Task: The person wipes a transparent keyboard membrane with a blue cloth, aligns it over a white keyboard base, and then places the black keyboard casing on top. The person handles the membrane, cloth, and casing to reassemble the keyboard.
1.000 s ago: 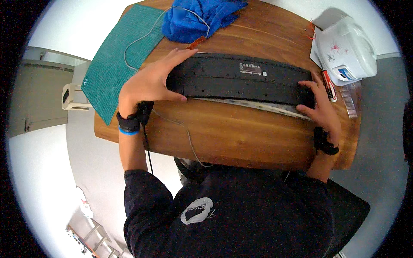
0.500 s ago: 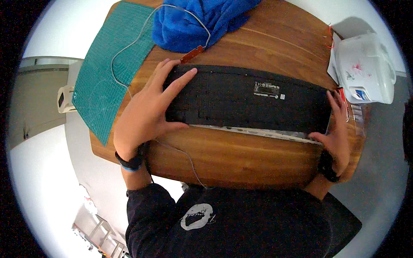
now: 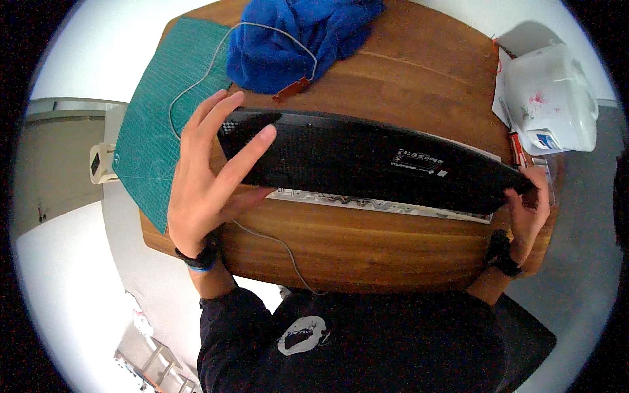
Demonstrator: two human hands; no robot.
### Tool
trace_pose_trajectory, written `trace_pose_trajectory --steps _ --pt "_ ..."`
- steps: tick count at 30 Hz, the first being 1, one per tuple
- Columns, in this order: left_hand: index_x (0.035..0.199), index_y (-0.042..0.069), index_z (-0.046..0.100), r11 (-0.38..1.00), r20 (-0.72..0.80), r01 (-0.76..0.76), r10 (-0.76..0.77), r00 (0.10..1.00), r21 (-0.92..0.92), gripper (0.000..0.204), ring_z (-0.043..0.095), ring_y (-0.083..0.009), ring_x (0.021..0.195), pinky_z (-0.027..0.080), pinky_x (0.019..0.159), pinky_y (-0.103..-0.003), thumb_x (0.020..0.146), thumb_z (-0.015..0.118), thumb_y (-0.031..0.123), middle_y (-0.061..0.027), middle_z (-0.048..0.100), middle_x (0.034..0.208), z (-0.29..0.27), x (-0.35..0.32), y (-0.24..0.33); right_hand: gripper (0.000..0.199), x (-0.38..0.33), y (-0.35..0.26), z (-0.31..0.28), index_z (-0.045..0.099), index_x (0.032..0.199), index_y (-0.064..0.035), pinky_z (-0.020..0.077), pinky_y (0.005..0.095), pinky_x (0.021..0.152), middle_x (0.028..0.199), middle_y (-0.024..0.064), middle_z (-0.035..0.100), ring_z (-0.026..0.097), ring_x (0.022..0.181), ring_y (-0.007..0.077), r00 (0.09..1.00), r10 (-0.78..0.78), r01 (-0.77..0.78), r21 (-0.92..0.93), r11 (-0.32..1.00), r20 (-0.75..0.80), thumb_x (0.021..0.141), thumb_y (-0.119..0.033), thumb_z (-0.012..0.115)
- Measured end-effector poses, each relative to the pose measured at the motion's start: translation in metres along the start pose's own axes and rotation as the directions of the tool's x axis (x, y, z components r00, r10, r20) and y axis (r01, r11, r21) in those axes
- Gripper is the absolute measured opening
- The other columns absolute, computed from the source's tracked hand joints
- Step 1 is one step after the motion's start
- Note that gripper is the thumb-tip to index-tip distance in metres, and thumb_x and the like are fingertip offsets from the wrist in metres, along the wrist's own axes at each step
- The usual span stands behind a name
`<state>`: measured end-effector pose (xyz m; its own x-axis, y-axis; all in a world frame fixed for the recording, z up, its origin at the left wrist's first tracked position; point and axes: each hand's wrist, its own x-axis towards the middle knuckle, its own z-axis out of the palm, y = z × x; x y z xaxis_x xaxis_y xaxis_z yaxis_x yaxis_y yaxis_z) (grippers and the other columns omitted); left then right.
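Note:
A long black keyboard bottom cover [image 3: 341, 147] with a small printed label lies lifted and tilted in front of me. Beneath it shows a pale keyboard base with circuit traces [image 3: 367, 205] along the near edge, and a light strip at the far right. My right hand [image 3: 529, 213] pinches the cover's right end between thumb and fingers. At the left end, my left hand [image 3: 196, 177] has its fingers spread, the index over the cover and the thumb by its near edge; whether it bears any weight I cannot tell.
A brown wooden table [image 3: 419, 78] carries a green cutting mat [image 3: 157, 124], a bunched blue cloth [image 3: 282, 49] and a small reddish-brown circuit board [image 3: 290, 90] on a grey cable [image 3: 278, 240]. A white lidded container [image 3: 550, 98] stands at the right edge, near small packaged items [image 3: 519, 150].
The cover's right end has risen and moved right with my right hand, exposing more of the pale base. My left hand's fingers have shifted left, off the cover's far edge.

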<state>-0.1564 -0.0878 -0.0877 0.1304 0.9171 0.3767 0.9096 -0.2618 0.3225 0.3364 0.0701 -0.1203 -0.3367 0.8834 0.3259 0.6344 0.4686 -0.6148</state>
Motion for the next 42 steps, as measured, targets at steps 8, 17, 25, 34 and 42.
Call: trace_pose_trajectory --steps 8,17,25,34,42 --pt "0.149 0.023 0.057 0.994 -0.128 0.019 -0.006 0.992 0.104 0.096 0.042 -0.0466 0.144 0.042 0.115 -0.053 0.062 0.091 0.004 -0.0198 0.042 0.158 0.001 0.002 0.003 0.021 0.007 -0.018 0.015 0.050 0.101 -0.0065 0.0500 0.0360 0.089 0.101 0.0137 0.064 0.062 0.094 0.0223 0.970 -0.238 0.236 0.361 0.902 -0.039 0.094 -0.003 0.070" --pt "0.147 0.007 0.052 0.984 -0.405 0.063 -0.126 0.905 -0.165 0.067 0.046 -0.0337 0.144 0.038 0.119 -0.044 0.085 0.077 0.003 -0.0177 0.048 0.155 -0.009 -0.003 -0.003 0.022 0.035 -0.085 0.002 0.050 0.101 -0.0047 0.0508 0.0356 0.093 0.107 0.0150 0.065 0.062 0.097 0.0205 0.920 -0.297 0.370 0.318 0.873 -0.255 0.094 0.006 0.067" --pt "0.104 -0.001 0.068 0.957 -0.489 0.266 -0.287 0.824 -0.112 0.018 0.076 -0.0269 0.098 0.060 0.087 -0.034 0.088 0.075 -0.005 -0.0135 0.076 0.103 -0.042 -0.048 -0.025 0.022 0.106 -0.107 0.035 0.061 0.106 -0.0047 0.0554 0.0407 0.093 0.107 0.0131 0.067 0.068 0.104 0.0293 0.716 -0.688 0.671 0.159 0.724 0.117 0.089 0.003 0.072" --pt "0.102 0.000 0.069 0.902 -0.457 0.391 -0.430 0.779 -0.182 0.022 0.075 -0.0263 0.105 0.061 0.089 -0.035 0.083 0.076 -0.009 -0.0133 0.076 0.111 -0.041 -0.127 -0.053 0.055 0.233 -0.146 0.145 0.060 0.138 -0.0085 0.0406 0.0411 0.115 0.145 0.0119 0.056 0.050 0.138 0.0299 0.362 -0.287 0.202 0.226 0.953 0.887 0.090 -0.025 0.080" --pt "0.105 0.004 0.069 0.814 -0.398 0.323 -0.533 0.747 -0.483 0.033 0.063 -0.0247 0.128 0.057 0.097 -0.034 0.078 0.075 -0.013 -0.0161 0.046 0.159 -0.038 -0.122 -0.048 0.085 0.317 -0.128 0.258 0.045 0.155 -0.0127 0.0417 0.0493 0.115 0.152 0.0185 0.051 0.051 0.138 0.0391 0.274 -0.603 0.720 0.256 0.645 0.749 0.082 -0.030 0.085"
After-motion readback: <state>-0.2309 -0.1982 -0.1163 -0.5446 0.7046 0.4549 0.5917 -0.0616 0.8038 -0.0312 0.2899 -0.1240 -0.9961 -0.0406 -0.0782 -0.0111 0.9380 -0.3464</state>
